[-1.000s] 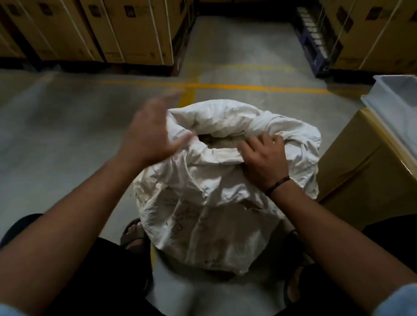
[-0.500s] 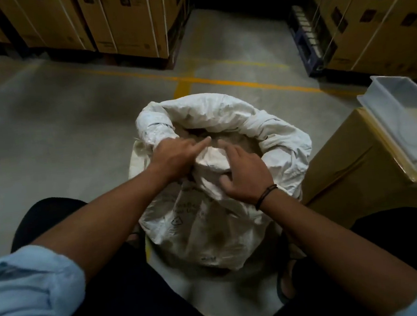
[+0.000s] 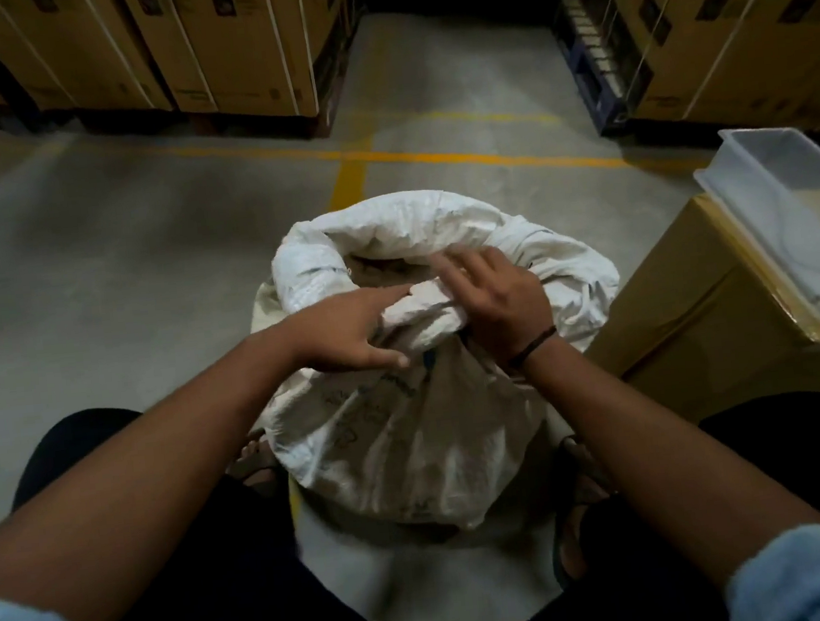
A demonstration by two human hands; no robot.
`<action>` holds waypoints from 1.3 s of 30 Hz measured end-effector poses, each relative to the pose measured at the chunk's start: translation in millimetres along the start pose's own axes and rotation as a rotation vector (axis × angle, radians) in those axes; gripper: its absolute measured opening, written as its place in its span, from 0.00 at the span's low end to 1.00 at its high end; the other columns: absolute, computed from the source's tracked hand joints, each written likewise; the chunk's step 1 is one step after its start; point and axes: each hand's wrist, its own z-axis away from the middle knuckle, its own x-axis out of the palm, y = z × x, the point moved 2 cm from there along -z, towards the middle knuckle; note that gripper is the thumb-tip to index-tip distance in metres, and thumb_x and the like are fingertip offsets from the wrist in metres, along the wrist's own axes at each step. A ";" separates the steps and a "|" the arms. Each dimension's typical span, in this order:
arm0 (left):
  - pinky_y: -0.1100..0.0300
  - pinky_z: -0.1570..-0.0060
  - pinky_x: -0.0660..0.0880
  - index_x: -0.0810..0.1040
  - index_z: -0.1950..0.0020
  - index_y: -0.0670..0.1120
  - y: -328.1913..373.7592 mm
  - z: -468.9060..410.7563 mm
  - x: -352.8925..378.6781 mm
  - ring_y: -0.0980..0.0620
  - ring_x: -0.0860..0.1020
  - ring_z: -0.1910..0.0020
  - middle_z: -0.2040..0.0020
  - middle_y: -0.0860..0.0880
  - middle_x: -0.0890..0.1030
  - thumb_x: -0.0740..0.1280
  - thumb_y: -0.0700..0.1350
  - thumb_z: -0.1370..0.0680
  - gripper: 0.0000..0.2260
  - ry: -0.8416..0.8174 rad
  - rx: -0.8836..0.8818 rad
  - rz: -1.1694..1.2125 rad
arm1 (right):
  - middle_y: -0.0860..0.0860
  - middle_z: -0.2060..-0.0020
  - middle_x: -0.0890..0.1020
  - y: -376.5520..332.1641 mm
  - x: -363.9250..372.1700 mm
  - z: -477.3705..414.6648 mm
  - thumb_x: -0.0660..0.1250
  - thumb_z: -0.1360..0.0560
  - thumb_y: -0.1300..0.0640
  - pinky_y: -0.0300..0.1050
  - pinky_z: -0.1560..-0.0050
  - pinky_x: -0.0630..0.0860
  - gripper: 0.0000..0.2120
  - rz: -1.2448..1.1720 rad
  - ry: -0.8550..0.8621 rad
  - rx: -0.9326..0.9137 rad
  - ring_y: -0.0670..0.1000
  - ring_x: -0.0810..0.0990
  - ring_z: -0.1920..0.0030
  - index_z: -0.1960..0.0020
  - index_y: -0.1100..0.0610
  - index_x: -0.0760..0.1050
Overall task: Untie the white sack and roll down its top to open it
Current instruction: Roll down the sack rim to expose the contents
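The white sack point(image 3: 410, 440) stands on the floor between my knees, its mouth open and its top rolled into a thick collar point(image 3: 439, 222). Brownish contents point(image 3: 374, 271) show inside the opening. My left hand point(image 3: 350, 333) grips the near part of the rolled rim, fingers over it and thumb below. My right hand point(image 3: 497, 297) holds the same fold just to the right, fingers curled over the cloth. A dark band circles my right wrist.
A brown carton point(image 3: 710, 331) stands right of the sack with a clear plastic tray point(image 3: 790, 218) on top. Stacked cardboard boxes point(image 3: 232, 42) line the back, more point(image 3: 741, 23) at the far right. Yellow floor lines point(image 3: 350, 176) cross behind the sack.
My left hand came down from above the sack onto the near rim, and both hands now hold the fold together. The collar sits lower and the opening looks wider.
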 end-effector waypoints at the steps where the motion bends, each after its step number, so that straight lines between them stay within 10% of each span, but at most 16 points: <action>1: 0.56 0.30 0.69 0.56 0.19 0.61 1.7 -1.3 5.0 0.57 0.73 0.31 0.26 0.59 0.71 0.69 0.69 0.27 0.40 -0.083 -0.033 0.139 | 0.57 0.37 0.80 -1.2 -1.6 0.6 0.62 0.20 0.58 0.52 0.62 0.78 0.17 -0.013 0.019 -0.037 0.61 0.81 0.49 0.31 0.56 0.75; 5: 0.55 0.47 0.75 0.67 0.26 0.55 2.4 -10.7 19.4 0.49 0.81 0.48 0.45 0.51 0.83 0.70 0.68 0.28 0.35 0.135 -0.129 -0.240 | 0.62 0.25 0.66 -24.9 4.2 6.4 0.62 0.21 0.60 0.54 0.47 0.74 0.26 -0.216 -0.108 -0.096 0.62 0.74 0.32 0.23 0.56 0.66; 10: 0.49 0.53 0.74 0.75 0.33 0.47 1.8 -9.7 28.0 0.42 0.79 0.53 0.43 0.44 0.79 0.71 0.49 0.29 0.24 0.410 0.020 -0.741 | 0.56 0.19 0.47 -41.7 11.7 23.8 0.74 0.36 0.56 0.54 0.27 0.67 0.55 -0.621 -0.437 0.204 0.55 0.53 0.20 0.19 0.57 0.44; 15: 0.50 0.60 0.72 0.72 0.29 0.48 3.9 -6.9 40.7 0.44 0.76 0.58 0.31 0.42 0.73 0.62 0.42 0.22 0.21 0.605 0.081 -0.710 | 0.58 0.32 0.73 -33.6 21.5 44.6 0.78 0.35 0.48 0.52 0.44 0.75 0.60 -0.442 -0.603 0.358 0.60 0.77 0.40 0.19 0.54 0.38; 22: 0.53 0.46 0.72 0.50 0.16 0.51 0.1 1.2 31.1 0.47 0.73 0.45 0.33 0.49 0.76 0.73 0.49 0.31 0.48 0.405 -0.057 -0.604 | 0.55 0.55 0.80 -21.5 38.7 35.8 0.67 0.25 0.52 0.49 0.67 0.70 0.33 0.040 -0.266 0.114 0.59 0.79 0.63 0.23 0.57 0.62; 28: 0.52 0.30 0.71 0.54 0.19 0.61 12.8 0.2 17.4 0.52 0.75 0.31 0.27 0.54 0.74 0.64 0.76 0.29 0.44 -0.016 -0.161 0.178 | 0.57 0.45 0.83 -14.2 20.4 30.4 0.59 0.19 0.59 0.53 0.54 0.76 0.16 -0.033 0.043 -0.139 0.59 0.82 0.47 0.34 0.60 0.76; 33: 0.52 0.41 0.77 0.75 0.35 0.54 6.4 -13.4 26.6 0.52 0.81 0.45 0.42 0.53 0.82 0.72 0.66 0.28 0.26 -0.158 -0.146 0.095 | 0.56 0.38 0.79 -31.6 21.7 35.0 0.60 0.21 0.53 0.57 0.46 0.74 0.25 -0.138 -0.216 -0.135 0.59 0.80 0.44 0.26 0.59 0.68; 39: 0.51 0.50 0.74 0.69 0.30 0.41 5.8 -18.5 45.3 0.38 0.81 0.48 0.45 0.41 0.82 0.70 0.55 0.25 0.28 0.108 0.054 -0.505 | 0.56 0.32 0.72 -20.8 28.0 73.2 0.65 0.30 0.34 0.57 0.34 0.68 0.50 -0.183 -0.487 -0.093 0.57 0.74 0.37 0.19 0.56 0.47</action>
